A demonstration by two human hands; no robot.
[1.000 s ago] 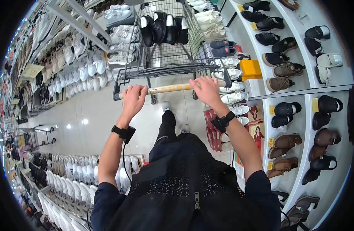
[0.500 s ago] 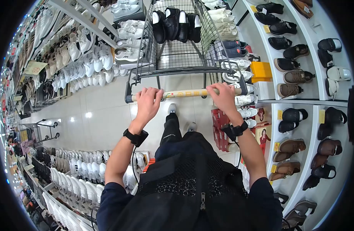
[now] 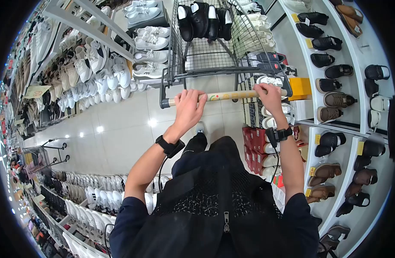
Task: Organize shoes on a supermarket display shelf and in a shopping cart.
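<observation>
A shopping cart (image 3: 206, 71) stands in front of me, its wire basket holding several black shoes (image 3: 199, 21) near the top of the view. Across its near side runs a beige handlebar (image 3: 229, 96) with coloured print. My left hand (image 3: 189, 107) is wrapped over the left part of this bar, fingers curled round it. On the right part, close to the end cap, my right hand (image 3: 271, 98) grips the bar with bent fingers. Both wrists wear black bands with small devices.
Shelves of dark and brown shoes (image 3: 335, 99) line the right side. White shoes (image 3: 152, 41) fill racks on the left, with more rows at lower left. Red boxes (image 3: 254, 148) are stacked right of my legs. Another cart (image 3: 36, 159) stands far left on the tiled floor.
The cart handle and both hands have shifted to the right and slightly up in view. My legs have changed position in a step. Both hands still hold the bar.
</observation>
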